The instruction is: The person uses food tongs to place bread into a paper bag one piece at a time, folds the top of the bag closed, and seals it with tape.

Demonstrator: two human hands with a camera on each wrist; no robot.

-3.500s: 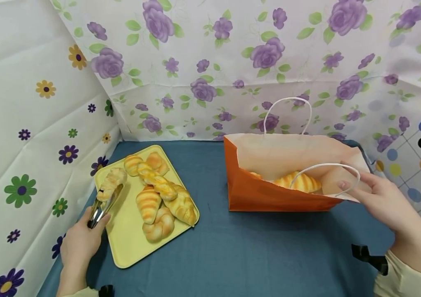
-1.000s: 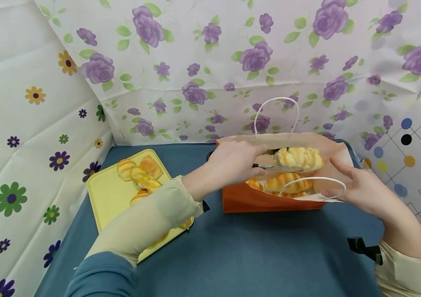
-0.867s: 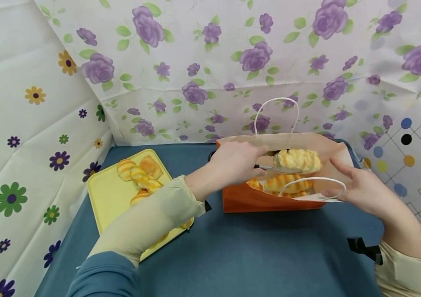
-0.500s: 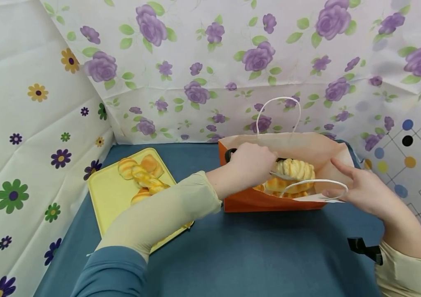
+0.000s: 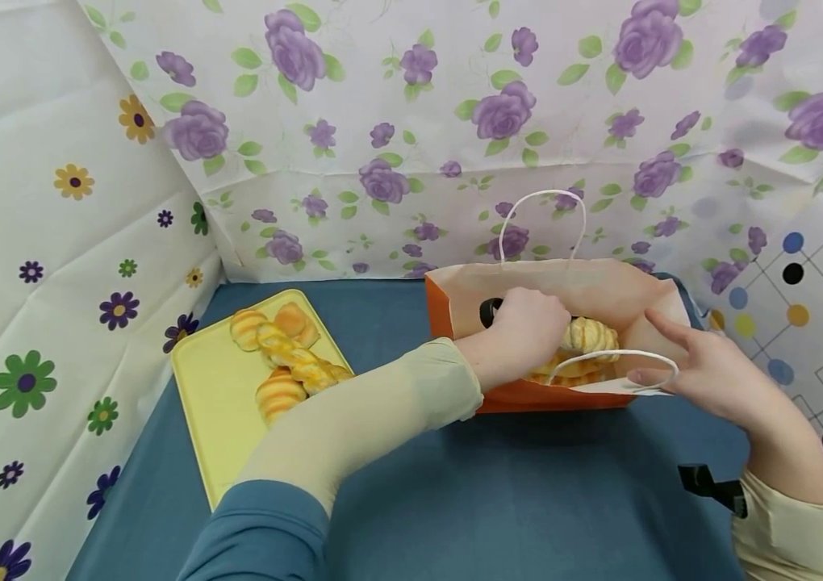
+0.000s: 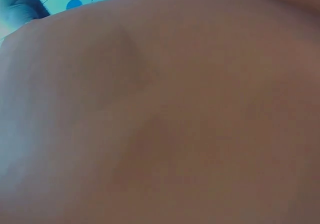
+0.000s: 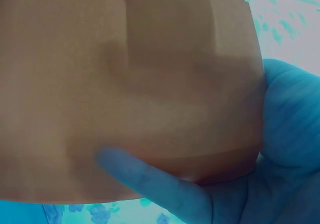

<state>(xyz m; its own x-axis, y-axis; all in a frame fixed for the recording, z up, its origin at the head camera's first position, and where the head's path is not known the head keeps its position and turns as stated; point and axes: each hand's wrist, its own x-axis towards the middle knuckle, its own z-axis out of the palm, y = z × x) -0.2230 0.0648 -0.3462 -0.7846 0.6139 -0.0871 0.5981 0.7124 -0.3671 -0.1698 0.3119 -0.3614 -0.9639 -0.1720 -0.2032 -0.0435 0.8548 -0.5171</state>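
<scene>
My left hand (image 5: 528,331) is inside the mouth of the orange paper bag (image 5: 557,397), holding metal tongs (image 5: 490,312); only their black end shows beside the hand. A pale twisted bread roll (image 5: 591,337) lies at the far side of that hand, on top of other striped bread (image 5: 578,371) in the bag. The tong tips are hidden. My right hand (image 5: 716,371) grips the bag's right side near the white handle. In the right wrist view a finger (image 7: 155,184) lies across the paper (image 7: 165,104). Blurred brown paper (image 6: 165,109) fills most of the left wrist view.
A yellow tray (image 5: 211,403) at the left bears several breads (image 5: 295,355), partly hidden by my left sleeve (image 5: 368,420). Blue cloth (image 5: 528,500) covers the table. Flowered sheets (image 5: 411,137) stand behind and at the sides.
The left hand carried the pale roll in the tongs from the tray to the bag, then moved down and right into it, lowering the roll. The right hand stayed on the bag.
</scene>
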